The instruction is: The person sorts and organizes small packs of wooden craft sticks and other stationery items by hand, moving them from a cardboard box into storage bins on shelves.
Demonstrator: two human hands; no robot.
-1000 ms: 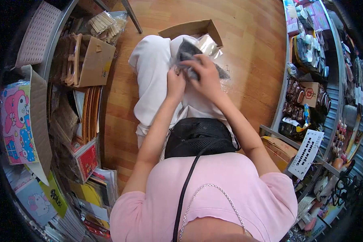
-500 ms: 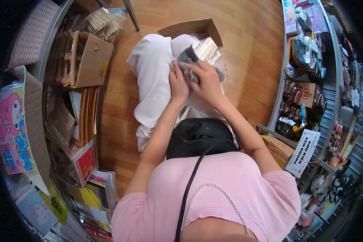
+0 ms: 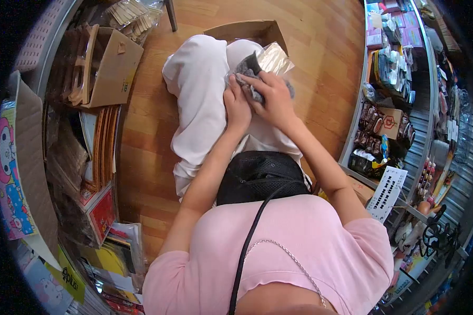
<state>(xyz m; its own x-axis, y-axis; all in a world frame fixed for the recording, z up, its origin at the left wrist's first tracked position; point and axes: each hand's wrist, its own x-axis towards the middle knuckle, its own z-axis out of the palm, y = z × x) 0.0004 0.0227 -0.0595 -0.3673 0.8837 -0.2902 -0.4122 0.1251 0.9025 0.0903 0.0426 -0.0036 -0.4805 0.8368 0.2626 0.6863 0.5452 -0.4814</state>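
Observation:
A grey cloth (image 3: 248,65) is bunched under my right hand (image 3: 273,100), whose fingers press it above my lap. My left hand (image 3: 236,107) is beside it, fingertips together at the cloth's left edge; whether they pinch anything is too small to tell. Just beyond the cloth lies a clear plastic pack of pale sticks (image 3: 274,59), partly covered by the cloth. An open cardboard box (image 3: 242,30) sits on the floor past my knees.
On the left, a shelf holds a cardboard box (image 3: 115,71), a bag of wooden sticks (image 3: 134,18) and frames (image 3: 106,147). Packed shelves with a printed sign (image 3: 387,195) stand on the right. A black bag (image 3: 263,178) rests at my waist.
The view has shifted slightly. My right hand has moved a little over the cloth, and the cloth's shape has changed. My left hand stays beside it.

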